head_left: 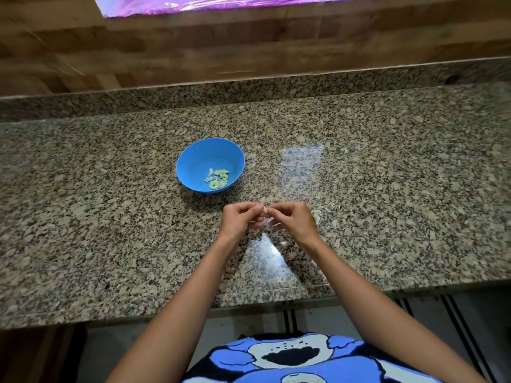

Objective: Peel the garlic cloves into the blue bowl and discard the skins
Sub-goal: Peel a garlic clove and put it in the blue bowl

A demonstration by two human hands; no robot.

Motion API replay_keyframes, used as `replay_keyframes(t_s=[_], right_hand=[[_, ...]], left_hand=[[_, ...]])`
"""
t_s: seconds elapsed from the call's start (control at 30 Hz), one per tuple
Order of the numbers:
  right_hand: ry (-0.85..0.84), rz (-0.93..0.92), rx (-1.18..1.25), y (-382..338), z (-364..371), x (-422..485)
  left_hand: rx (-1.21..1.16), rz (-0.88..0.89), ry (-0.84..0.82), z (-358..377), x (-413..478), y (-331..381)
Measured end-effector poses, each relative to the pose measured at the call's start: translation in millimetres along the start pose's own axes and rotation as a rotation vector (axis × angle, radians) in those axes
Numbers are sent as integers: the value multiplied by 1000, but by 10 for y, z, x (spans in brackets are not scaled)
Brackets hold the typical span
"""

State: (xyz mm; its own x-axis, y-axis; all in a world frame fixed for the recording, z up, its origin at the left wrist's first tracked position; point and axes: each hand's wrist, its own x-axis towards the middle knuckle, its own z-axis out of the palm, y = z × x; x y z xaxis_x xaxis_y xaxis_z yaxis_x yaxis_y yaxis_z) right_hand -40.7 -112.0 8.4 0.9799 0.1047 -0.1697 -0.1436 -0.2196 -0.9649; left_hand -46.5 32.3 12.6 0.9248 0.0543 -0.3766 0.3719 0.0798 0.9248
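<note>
Left hand (240,217), right hand (293,219) meet mid-counter. Both pinch one clove (266,210), fingers curled close.
Bowl (210,150) at 10 o'clock from hands, near. Peeled cloves (217,178) lie at its 5 o'clock side.
Risk: clove is small, may slip and drop on counter (110,217).
Risk: thin skin may stick to fingers and ride into bowl.
Skin bits (316,215) at 3 o'clock of right hand look light, could blow off.
Hard to tell: how much skin is left on clove, since fingers hide it. No unpeeled pile seen.
</note>
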Motion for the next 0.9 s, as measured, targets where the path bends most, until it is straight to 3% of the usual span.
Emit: replay_keyframes(t_s=[0.27,0.43,0.63,0.9], right_hand=[[-22,5,26,-5,-13,7],[1,137,242,-20,10,2],[76,147,206,-29,20,3],[38,165,127,-41,13,-3]], left_hand=[[54,32,-10,6,-42,32],[-6,65,29,19,-53,42],[-11,67,-36,30,-68,46],[95,111,31,45,-59,22]])
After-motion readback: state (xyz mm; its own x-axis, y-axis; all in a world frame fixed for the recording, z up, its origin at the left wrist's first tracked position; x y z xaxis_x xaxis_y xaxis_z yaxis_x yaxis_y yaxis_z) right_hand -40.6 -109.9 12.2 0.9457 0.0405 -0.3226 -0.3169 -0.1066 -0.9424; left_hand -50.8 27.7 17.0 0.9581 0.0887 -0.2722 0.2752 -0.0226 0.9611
